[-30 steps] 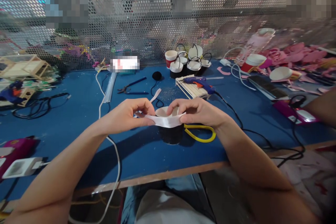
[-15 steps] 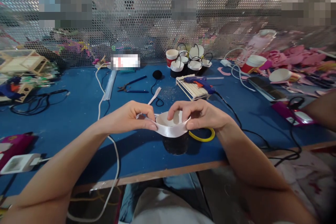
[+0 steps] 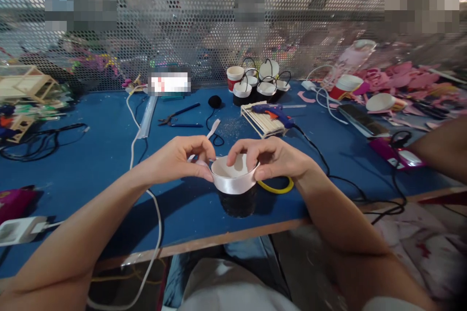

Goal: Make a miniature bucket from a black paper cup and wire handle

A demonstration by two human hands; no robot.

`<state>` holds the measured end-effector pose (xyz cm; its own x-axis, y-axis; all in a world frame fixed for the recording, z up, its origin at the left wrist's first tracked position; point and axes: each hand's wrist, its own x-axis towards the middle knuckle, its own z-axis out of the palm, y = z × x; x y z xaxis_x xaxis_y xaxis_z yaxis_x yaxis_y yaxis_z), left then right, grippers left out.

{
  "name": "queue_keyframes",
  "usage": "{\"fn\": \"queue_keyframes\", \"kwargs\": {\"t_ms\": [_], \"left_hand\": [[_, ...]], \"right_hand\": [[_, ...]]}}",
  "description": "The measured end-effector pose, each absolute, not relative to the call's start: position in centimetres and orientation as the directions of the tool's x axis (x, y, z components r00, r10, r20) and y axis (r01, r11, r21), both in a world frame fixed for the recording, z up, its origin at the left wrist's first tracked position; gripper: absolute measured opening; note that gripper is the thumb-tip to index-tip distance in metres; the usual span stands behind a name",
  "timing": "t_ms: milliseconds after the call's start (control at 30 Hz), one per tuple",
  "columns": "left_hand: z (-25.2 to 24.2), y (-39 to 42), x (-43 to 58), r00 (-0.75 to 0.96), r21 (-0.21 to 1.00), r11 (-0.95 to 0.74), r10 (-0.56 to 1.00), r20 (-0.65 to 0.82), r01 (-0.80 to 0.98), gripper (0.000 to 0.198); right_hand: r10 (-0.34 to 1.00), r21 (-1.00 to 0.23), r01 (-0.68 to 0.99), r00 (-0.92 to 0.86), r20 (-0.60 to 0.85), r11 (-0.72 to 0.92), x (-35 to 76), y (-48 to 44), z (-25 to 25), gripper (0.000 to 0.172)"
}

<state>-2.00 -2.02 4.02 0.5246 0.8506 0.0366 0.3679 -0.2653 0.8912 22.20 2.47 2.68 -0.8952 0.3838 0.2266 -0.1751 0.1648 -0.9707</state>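
Observation:
In front of me at the table's near side is a paper cup (image 3: 238, 204) with a black lower body and a white inside. White satin ribbon (image 3: 233, 185) lies around the front of its rim. My left hand (image 3: 189, 158) pinches the ribbon at the cup's left side, and a loose tail runs behind the fingers. My right hand (image 3: 270, 158) is closed on the cup's right rim, thumb outside over the ribbon and fingers inside the cup. Just right of the cup lies a yellow ring (image 3: 279, 189), partly hidden by my right hand.
Behind the cup, a blue glue gun (image 3: 273, 112) rests on a small stick rack (image 3: 260, 126). Pliers (image 3: 178, 117) and a black pompom (image 3: 215, 102) lie to its left. Several handled cups (image 3: 266, 88) stand at the back. Another person's arm (image 3: 443, 148) reaches in at right.
The ribbon now lies flatter against the cup's front, where it bowed outward before. My left hand has stayed close to the rim. The whole view has shifted slightly.

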Motion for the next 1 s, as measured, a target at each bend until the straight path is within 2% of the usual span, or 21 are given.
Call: {"fn": "queue_keyframes", "kwargs": {"t_ms": [133,267,400,567,767,867,1000], "left_hand": [[3.5,-1.8,-2.0,0.518,0.913,-0.272,0.852,0.082,0.303,0.05],[3.2,-1.8,-1.8,0.511,0.884,-0.404,0.825,0.241,0.237,0.055],[3.1,-2.0,-1.5,0.522,0.837,-0.475,0.803,0.287,0.271,0.057],[3.0,-2.3,-1.5,0.496,0.839,-0.473,0.814,0.301,0.267,0.061],[2.4,-2.1,-1.6,0.491,0.878,-0.413,0.832,0.257,0.242,0.071],[2.3,-2.1,-1.5,0.509,0.901,-0.407,0.813,0.283,0.15,0.072],[2.2,-2.2,-1.2,0.542,0.962,-0.273,0.81,0.224,0.011,0.074]], "right_hand": [[0.434,-0.966,-0.247,-0.864,0.254,0.075,21.6,2.3,2.3,0.031],[0.525,-0.955,-0.297,-0.814,0.249,-0.008,21.1,2.4,1.8,0.057],[0.56,-0.949,-0.307,-0.799,0.218,-0.07,20.9,2.7,1.2,0.07],[0.572,-0.946,-0.308,-0.795,0.2,-0.098,20.9,3.0,0.8,0.07],[0.608,-0.945,-0.318,-0.767,0.206,-0.081,20.7,3.3,0.6,0.058],[0.637,-0.952,-0.305,-0.739,0.217,-0.03,20.5,3.4,0.6,0.05],[0.685,-0.963,-0.265,-0.694,0.221,0.041,20.4,3.4,0.6,0.046]]}}
